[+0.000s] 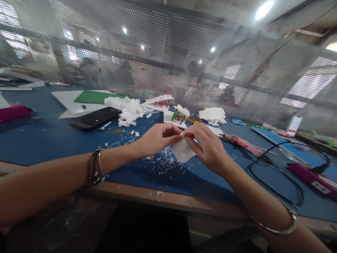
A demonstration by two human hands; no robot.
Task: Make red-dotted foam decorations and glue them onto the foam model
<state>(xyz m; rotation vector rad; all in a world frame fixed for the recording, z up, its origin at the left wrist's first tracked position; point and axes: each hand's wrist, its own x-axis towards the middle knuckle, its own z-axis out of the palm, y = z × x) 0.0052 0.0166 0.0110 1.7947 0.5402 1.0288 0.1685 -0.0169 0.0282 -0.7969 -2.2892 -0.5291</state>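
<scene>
Between both hands hangs a thin white sheet of tissue paper [182, 151], pinched at its top edge. My left hand [159, 138] comes in from the left, thumb and fingers closed on that edge. From the right, my right hand [207, 147] pinches the same edge, its fingertips meeting those of the left. White paper shreds [165, 163] lie scattered on the blue tabletop [126, 175] beneath. Just beyond the hands stands a small white model with green posts [179, 114], and behind it a white model with pink posts [162, 102].
Crumpled white tissue [126, 107] and a black phone [96, 117] lie left of centre. A pink glue gun [244, 143] with a looping black cable [252, 172] lies right, near a purple power strip [313, 181]. A perforated metal screen [158, 45] rises behind the table.
</scene>
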